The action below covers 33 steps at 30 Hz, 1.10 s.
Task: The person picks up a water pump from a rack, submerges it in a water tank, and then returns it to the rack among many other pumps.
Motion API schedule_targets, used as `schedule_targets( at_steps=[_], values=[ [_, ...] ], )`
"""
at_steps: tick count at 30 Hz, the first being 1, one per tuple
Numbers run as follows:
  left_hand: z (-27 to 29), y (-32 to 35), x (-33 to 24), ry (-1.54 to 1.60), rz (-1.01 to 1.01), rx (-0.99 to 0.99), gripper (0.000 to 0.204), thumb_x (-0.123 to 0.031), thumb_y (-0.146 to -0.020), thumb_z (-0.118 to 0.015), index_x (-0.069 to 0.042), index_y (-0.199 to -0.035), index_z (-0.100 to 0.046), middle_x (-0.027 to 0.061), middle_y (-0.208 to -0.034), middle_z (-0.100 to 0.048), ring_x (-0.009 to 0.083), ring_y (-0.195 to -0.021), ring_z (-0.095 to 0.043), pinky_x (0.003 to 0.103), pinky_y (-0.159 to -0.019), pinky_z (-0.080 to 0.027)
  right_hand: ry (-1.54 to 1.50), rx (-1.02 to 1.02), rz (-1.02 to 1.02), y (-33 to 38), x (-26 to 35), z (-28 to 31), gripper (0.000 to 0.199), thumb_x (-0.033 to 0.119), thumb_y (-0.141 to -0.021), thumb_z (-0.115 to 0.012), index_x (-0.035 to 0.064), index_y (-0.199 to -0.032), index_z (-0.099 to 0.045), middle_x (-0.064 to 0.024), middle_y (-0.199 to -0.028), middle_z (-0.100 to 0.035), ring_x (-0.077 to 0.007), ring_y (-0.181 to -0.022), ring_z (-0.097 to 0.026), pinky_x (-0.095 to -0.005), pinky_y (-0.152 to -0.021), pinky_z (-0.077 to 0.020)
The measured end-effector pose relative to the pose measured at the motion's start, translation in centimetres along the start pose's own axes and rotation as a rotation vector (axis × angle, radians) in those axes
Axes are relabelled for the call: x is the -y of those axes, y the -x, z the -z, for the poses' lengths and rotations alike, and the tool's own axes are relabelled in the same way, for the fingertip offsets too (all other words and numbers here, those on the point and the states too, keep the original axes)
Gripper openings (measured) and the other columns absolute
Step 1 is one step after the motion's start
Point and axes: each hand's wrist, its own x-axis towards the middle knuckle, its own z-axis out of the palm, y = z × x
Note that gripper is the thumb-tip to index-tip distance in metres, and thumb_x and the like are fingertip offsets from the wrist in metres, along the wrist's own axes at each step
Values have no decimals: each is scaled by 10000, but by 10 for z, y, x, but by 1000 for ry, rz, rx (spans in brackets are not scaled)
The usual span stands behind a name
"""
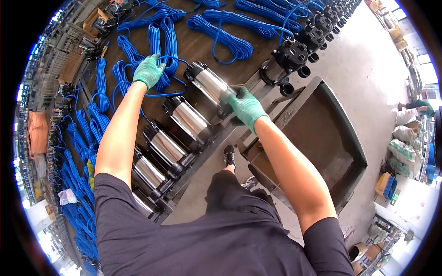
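My right hand point(244, 106), in a green glove, grips the lower end of a steel cylindrical pump point(208, 83) lying on the dark workbench point(198, 46). My left hand point(148, 70), also gloved, is closed on a coil of blue cable point(159, 50) beside that pump. Several more shiny pumps point(165, 147) lie side by side in a row along the bench edge toward me.
Many blue cable coils point(230, 27) cover the bench. Black pumps point(290, 57) stand in a row at the far edge. A dark metal cart tray point(340, 133) sits to my right on the concrete floor point(368, 64). Sacks and boxes point(403, 138) lie at far right.
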Motion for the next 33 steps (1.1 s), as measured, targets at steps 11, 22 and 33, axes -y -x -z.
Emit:
schedule_targets(
  at_steps=[11, 22, 33],
  values=[
    [-41, 92, -144, 442, -561, 200, 364, -353, -1098, -602, -10, -1128, -722, 189, -1058, -733, 352, -993, -691, 369, -892, -532, 238, -67, 12, 70, -78, 75, 540, 470, -1035, -616, 40, -1360, -652, -212, -1240, -745, -332, -1039, -750, -415, -907, -580],
    [-55, 156, -209, 193, -271, 236, 509, -426, -908, -801, 37, -1075, -673, 272, -985, -747, 423, -932, -728, 475, -841, -554, -133, -797, -106, 275, -352, 211, 263, 246, -1086, -621, 60, -1257, -694, -82, -889, -743, -140, -722, -710, -305, -672, -570],
    [-108, 275, -346, 435, -802, -206, 186, -199, -931, -780, -39, -985, -702, 187, -962, -702, 390, -928, -669, 486, -849, -537, 491, -1103, 34, 375, -500, 284, 191, 232, -1017, -676, 45, -1016, -716, -171, -1001, -705, -397, -920, -691, -467, -818, -548]
  ],
)
